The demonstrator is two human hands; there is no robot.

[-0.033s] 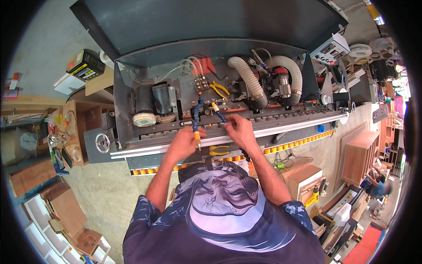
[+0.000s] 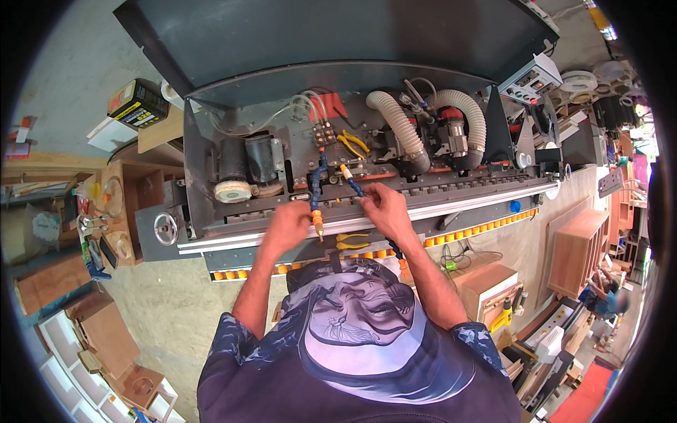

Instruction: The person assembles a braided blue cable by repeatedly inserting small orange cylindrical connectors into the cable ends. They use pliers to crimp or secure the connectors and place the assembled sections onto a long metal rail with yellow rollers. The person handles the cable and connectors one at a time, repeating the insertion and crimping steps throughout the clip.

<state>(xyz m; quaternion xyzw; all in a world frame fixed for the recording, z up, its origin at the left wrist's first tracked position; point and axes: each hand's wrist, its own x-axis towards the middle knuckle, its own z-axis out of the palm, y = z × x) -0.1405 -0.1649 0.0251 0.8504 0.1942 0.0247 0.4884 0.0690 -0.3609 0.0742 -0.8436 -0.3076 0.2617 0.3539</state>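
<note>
My right hand [image 2: 385, 211] is closed around a blue segmented coolant-type hose [image 2: 355, 187] with an orange end piece. The hose runs through my fingers, and its lower part, with another orange end, hangs toward my body. Just left of it, a second blue segmented hose [image 2: 316, 192] comes down from a small valve block [image 2: 324, 132] and ends in an orange nozzle [image 2: 316, 217] with a thin tip. Beside that nozzle is my left hand [image 2: 288, 224], its fingers blurred and partly hidden. Yellow-handled pliers [image 2: 352, 241] lie on the machine's front ledge between my forearms.
The open machine [image 2: 296, 158] holds a second yellow-handled pair of pliers [image 2: 352, 144], a white buffing wheel [image 2: 232, 191], dark motors and ribbed ducts [image 2: 396, 123]. A silver rail [image 2: 451, 213] crosses its front. A handwheel [image 2: 166, 229] stands left; a control box [image 2: 530, 77] is at right.
My left hand has shifted slightly left, away from the orange nozzle. My right hand stays in place on the other hose.
</note>
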